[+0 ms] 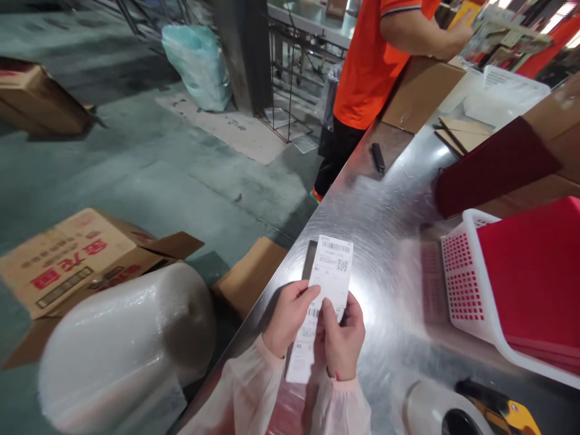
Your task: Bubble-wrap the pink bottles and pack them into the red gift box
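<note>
A long white shipping label (pixel 333 275), printed with barcodes and a QR code, is held above the steel table (pixel 385 338). My left hand (pixel 292 317) pinches its left edge, thumb on top. On the right edge, my right hand (pixel 343 338) is closed with its thumb also on the label. The fingers underneath are mostly hidden. A dark strip (pixel 310 260) shows along the label's upper left side; what it is I cannot make out.
To the right stand a white basket (pixel 462 284) with red boxes (pixel 534 278), a white roll (pixel 428 408) and a black-yellow tool (pixel 516 414). Bubble wrap (pixel 131 344) and a carton (pixel 77 260) lie left. A person in orange (pixel 369 66) works at the far table end.
</note>
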Motion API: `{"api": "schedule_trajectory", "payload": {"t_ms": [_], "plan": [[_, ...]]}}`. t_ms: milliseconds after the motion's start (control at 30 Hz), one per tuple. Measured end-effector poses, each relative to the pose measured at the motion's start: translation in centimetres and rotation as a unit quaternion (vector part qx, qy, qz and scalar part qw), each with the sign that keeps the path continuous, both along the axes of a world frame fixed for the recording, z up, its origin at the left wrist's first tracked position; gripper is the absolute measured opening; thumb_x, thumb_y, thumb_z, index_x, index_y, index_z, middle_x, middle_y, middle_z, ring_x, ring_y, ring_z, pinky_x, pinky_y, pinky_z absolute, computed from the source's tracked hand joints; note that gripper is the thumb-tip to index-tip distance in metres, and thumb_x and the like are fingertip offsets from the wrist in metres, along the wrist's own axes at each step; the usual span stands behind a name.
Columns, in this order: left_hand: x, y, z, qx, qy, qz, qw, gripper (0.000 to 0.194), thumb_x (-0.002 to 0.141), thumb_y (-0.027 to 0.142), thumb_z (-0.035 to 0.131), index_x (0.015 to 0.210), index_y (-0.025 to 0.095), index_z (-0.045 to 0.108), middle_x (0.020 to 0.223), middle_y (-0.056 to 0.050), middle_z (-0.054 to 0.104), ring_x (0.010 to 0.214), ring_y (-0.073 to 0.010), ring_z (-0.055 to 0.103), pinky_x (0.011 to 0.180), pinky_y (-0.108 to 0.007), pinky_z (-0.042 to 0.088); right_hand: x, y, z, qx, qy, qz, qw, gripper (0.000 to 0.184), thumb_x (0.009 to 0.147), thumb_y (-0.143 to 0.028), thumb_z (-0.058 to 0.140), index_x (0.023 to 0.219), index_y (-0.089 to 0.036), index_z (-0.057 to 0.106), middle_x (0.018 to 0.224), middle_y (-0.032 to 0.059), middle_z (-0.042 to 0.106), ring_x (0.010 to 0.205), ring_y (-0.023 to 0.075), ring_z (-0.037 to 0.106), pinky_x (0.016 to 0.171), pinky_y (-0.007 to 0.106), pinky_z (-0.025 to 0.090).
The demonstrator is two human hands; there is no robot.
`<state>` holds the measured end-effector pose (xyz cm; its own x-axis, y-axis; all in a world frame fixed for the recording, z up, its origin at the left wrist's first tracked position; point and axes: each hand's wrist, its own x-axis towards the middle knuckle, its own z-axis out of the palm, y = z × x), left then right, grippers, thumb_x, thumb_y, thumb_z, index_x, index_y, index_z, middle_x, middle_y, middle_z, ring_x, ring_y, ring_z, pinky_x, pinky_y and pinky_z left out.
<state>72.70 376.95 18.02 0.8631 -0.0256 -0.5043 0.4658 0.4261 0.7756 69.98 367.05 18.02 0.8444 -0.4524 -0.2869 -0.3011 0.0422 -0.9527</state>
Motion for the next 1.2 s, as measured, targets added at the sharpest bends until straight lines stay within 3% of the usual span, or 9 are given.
{"api": "schedule_trajectory", "payload": {"t_ms": [300,367,433,500,600,700,767,900,1200], "plan": [[0.0,-0.1,0.4,-0.023,-0.039,-0.031,0.999,0.039,0.075,0.03,0.07,0.109,0.013,0.074,0.103,-0.011,0.078,0.095,-0.0261,0.072,0.079,-0.031,0.057,0.1,-0.3,-0.3,-0.008,0.001,-0.016,1.0,0.066,0.072,-0.049,0.077,0.125,-0.015,0.059,0.103,0.0114,0.074,0.091,0.0254,0.071,0.081,0.039,0.057],[-0.2,-0.3,0.2,0.006,-0.056,-0.035,0.998,0.042,0.076,0.029,0.068,0.115,0.013,0.072,0.107,-0.012,0.077,0.099,-0.0265,0.072,0.084,-0.033,0.057,0.1,-0.4,-0.4,-0.017,0.006,-0.028,0.999,0.076,0.072,-0.051,0.076,0.134,-0.015,0.052,0.101,0.011,0.074,0.089,0.0255,0.071,0.079,0.039,0.058],[-0.5,-0.5,-0.3,0.083,-0.081,-0.02,0.993,0.046,0.079,0.029,0.065,0.123,0.014,0.068,0.115,-0.013,0.075,0.103,-0.0263,0.071,0.089,-0.035,0.057,0.0,-0.7,-0.8,-0.06,-0.002,-0.043,0.997,0.08,0.074,-0.053,0.074,0.14,-0.014,0.048,0.108,0.0127,0.073,0.095,0.0265,0.07,0.082,0.04,0.057],[-0.8,-0.7,-0.8,0.211,-0.134,0.01,0.968,0.049,0.082,0.028,0.063,0.129,0.015,0.063,0.127,-0.015,0.07,0.111,-0.0266,0.068,0.097,-0.038,0.055,0.0,-1.2,-1.4,-0.158,-0.027,-0.047,0.986,0.072,0.08,-0.054,0.069,0.137,-0.014,0.053,0.12,0.0167,0.069,0.108,0.029,0.067,0.092,0.043,0.053],[-1.2,-0.7,-1.3,0.393,-0.25,0.03,0.885,0.045,0.088,0.025,0.059,0.132,0.016,0.062,0.139,-0.016,0.062,0.127,-0.0281,0.059,0.109,-0.044,0.047,0.0,-1.9,-2.1,-0.355,-0.084,-0.015,0.931,0.052,0.087,-0.052,0.061,0.121,-0.013,0.068,0.136,0.0221,0.058,0.126,0.0349,0.054,0.106,0.053,0.041],[-1.2,-0.5,-1.3,0.476,-0.316,0.017,0.821,0.035,0.092,0.023,0.054,0.125,0.019,0.065,0.133,-0.014,0.064,0.127,-0.0275,0.057,0.109,-0.046,0.048,-0.1,-2.4,-2.4,-0.476,-0.091,0.004,0.875,0.044,0.091,-0.05,0.058,0.115,-0.016,0.073,0.142,0.0219,0.052,0.128,0.038,0.047,0.106,0.061,0.035],[-1.2,-0.5,-1.3,0.499,-0.332,0.0,0.801,0.031,0.093,0.021,0.053,0.121,0.02,0.067,0.129,-0.013,0.065,0.124,-0.0268,0.057,0.107,-0.047,0.049,-0.2,-2.7,-2.5,-0.505,-0.076,-0.002,0.86,0.043,0.092,-0.05,0.057,0.116,-0.019,0.073,0.135,0.0197,0.056,0.122,0.0369,0.049,0.102,0.06,0.037],[-1.3,-0.6,-1.4,0.53,-0.343,-0.04,0.775,0.027,0.094,0.018,0.052,0.115,0.02,0.069,0.128,-0.013,0.063,0.126,-0.0278,0.053,0.109,-0.05,0.047,-0.3,-3.2,-2.7,-0.502,-0.05,0.0,0.864,0.039,0.091,-0.049,0.056,0.111,-0.022,0.075,0.12,0.0151,0.062,0.111,0.034,0.051,0.096,0.053,0.039],[-1.7,-0.9,-1.2,0.603,-0.358,-0.128,0.701,0.034,0.095,0.016,0.048,0.121,0.02,0.07,0.137,-0.016,0.052,0.133,-0.0335,0.042,0.109,-0.055,0.045,-0.4,-3.3,-2.6,-0.492,-0.009,0.012,0.871,0.037,0.089,-0.045,0.056,0.111,-0.021,0.075,0.121,0.0153,0.062,0.111,0.0347,0.049,0.091,0.049,0.038]]}}
